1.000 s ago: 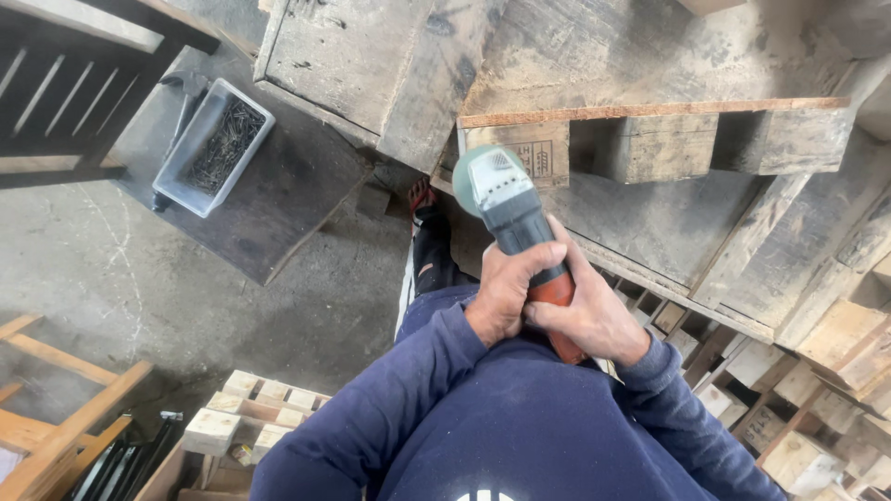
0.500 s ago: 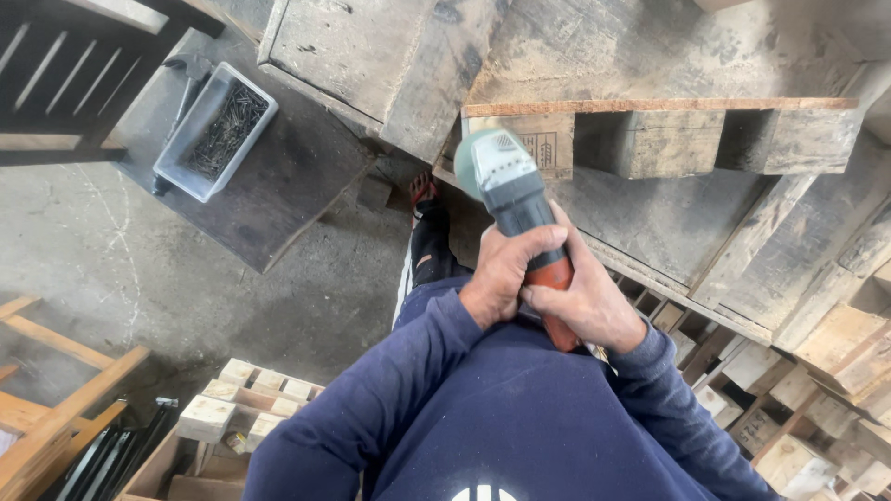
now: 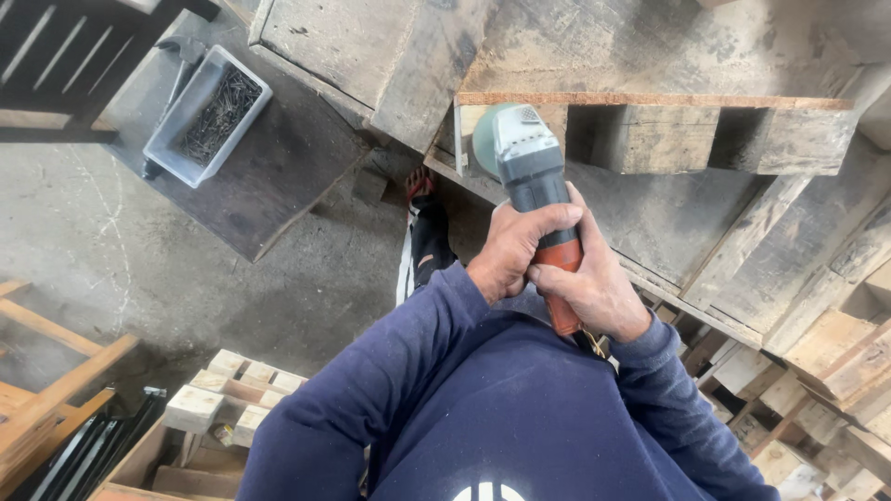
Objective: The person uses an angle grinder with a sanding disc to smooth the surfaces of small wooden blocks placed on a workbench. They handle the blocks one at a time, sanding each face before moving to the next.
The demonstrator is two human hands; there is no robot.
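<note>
Here the grey-green angle grinder with its dark barrel and orange rear handle (image 3: 531, 176) points its head at the end block of a weathered grey wooden pallet (image 3: 650, 102). The left hand (image 3: 516, 249) wraps closed round the barrel; the right hand (image 3: 594, 286) clenches the orange grip behind it.

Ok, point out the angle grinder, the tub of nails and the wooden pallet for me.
angle grinder (image 3: 531, 158), head view, on its grey-green head above the hands.
tub of nails (image 3: 209, 116), head view, on the dark nails inside.
wooden pallet (image 3: 650, 99), head view, on the top board's front edge.
</note>
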